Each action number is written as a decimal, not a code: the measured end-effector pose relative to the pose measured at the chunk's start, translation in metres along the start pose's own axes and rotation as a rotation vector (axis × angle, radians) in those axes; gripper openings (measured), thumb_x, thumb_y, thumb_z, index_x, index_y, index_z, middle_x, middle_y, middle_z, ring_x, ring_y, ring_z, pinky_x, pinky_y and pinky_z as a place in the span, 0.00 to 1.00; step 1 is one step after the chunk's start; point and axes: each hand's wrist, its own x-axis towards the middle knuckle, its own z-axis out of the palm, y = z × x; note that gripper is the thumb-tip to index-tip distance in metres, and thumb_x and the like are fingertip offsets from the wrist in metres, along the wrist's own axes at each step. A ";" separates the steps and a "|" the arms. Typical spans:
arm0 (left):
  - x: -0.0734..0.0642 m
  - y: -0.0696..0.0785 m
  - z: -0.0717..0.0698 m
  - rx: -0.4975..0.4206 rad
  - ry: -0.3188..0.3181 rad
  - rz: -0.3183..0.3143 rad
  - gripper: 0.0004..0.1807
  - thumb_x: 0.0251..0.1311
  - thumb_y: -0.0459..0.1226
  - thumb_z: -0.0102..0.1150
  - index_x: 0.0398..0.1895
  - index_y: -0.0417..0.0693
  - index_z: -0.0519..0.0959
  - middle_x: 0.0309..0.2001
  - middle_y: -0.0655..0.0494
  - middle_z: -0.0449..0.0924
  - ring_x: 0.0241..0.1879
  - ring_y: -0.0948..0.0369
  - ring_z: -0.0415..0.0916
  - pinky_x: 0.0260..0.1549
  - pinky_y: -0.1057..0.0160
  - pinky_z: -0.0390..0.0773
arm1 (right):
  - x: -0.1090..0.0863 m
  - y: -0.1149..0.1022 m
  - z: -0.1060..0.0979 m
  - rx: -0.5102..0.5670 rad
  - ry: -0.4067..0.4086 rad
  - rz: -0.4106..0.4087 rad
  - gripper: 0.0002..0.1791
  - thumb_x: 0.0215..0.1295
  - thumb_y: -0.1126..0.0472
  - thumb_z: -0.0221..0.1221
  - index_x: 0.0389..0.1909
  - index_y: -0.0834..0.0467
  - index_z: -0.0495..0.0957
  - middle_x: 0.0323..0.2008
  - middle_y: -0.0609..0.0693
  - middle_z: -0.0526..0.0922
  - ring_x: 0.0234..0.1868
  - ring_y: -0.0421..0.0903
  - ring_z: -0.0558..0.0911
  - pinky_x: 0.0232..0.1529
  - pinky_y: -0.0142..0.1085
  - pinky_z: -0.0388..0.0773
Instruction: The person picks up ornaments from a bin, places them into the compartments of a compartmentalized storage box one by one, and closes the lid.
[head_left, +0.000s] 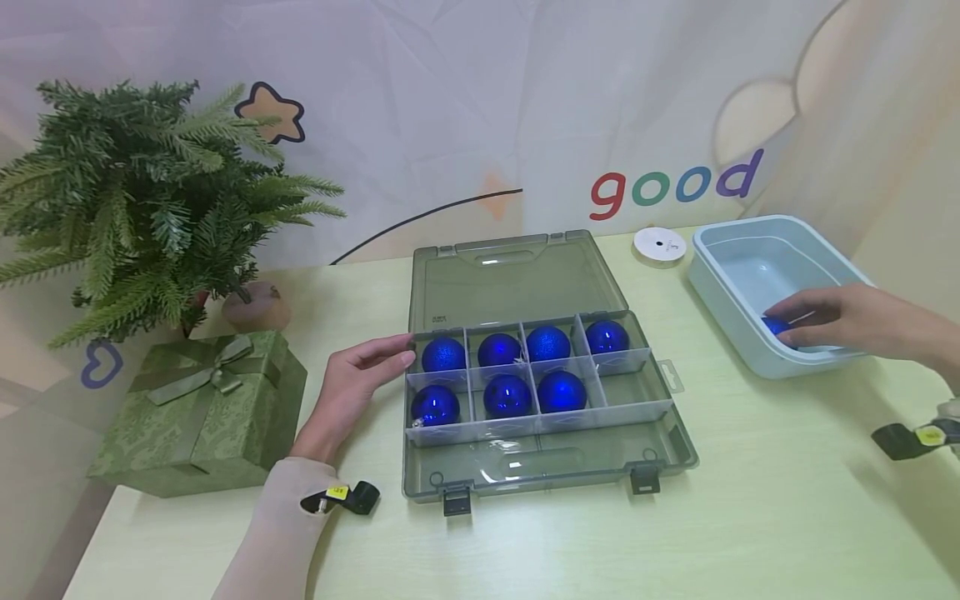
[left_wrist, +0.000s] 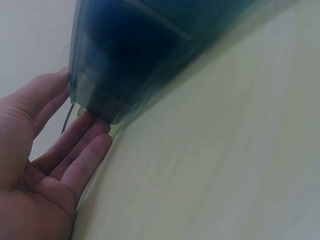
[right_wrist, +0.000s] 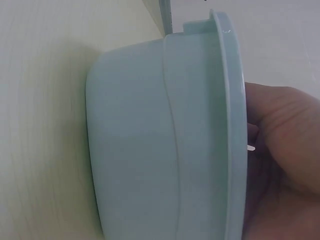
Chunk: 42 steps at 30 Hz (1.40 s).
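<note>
My right hand point(head_left: 851, 317) reaches over the near rim of a pale blue plastic basin point(head_left: 723, 312), its thumb and fingers pinching a blue Christmas ball point(head_left: 775, 325). In the right wrist view the basin's wall hides that ball and most of the fingers. A grey-green transparent divided storage box point(head_left: 547, 458) lies with its lid point(head_left: 517, 283) folded back. Seven of its compartments is more than I count, so several hold blue balls point(head_left: 507, 395), shiny, matte or glittery; the front right compartment point(head_left: 633, 389) holds none. My left hand point(head_left: 360, 375) touches the box's left edge with nearly straight fingers.
At the left stands a green gift box point(head_left: 195, 417) with a bow, in front of a small artificial Christmas tree point(head_left: 150, 200). A white ribbon spool point(head_left: 659, 247) lies behind, between lid and basin. Two black latches point(head_left: 457, 502) stick out at the storage box's front.
</note>
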 end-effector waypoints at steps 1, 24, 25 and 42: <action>0.000 0.000 0.000 0.001 0.000 0.000 0.22 0.68 0.43 0.74 0.62 0.44 0.86 0.59 0.50 0.87 0.56 0.60 0.84 0.60 0.63 0.80 | 0.000 0.000 0.000 -0.002 0.002 0.000 0.24 0.71 0.53 0.70 0.62 0.61 0.84 0.56 0.61 0.86 0.52 0.58 0.78 0.45 0.36 0.74; -0.001 0.001 0.000 0.003 -0.001 -0.002 0.24 0.67 0.44 0.74 0.63 0.46 0.86 0.58 0.54 0.87 0.58 0.58 0.83 0.61 0.62 0.80 | -0.009 -0.010 -0.027 0.027 0.168 0.090 0.34 0.73 0.49 0.69 0.67 0.70 0.76 0.58 0.74 0.82 0.61 0.78 0.75 0.43 0.44 0.79; -0.001 0.002 0.000 0.004 -0.001 -0.003 0.24 0.67 0.45 0.74 0.63 0.46 0.86 0.58 0.54 0.87 0.58 0.58 0.83 0.61 0.62 0.80 | -0.009 -0.011 -0.028 0.030 0.163 0.096 0.36 0.73 0.48 0.68 0.68 0.70 0.74 0.59 0.75 0.80 0.62 0.79 0.74 0.45 0.47 0.82; 0.000 0.001 -0.001 -0.002 -0.006 0.009 0.23 0.67 0.45 0.75 0.62 0.46 0.86 0.58 0.54 0.87 0.58 0.58 0.83 0.62 0.61 0.79 | -0.018 -0.046 -0.036 0.102 0.218 0.103 0.36 0.77 0.49 0.64 0.72 0.70 0.69 0.63 0.79 0.74 0.61 0.79 0.76 0.33 0.16 0.73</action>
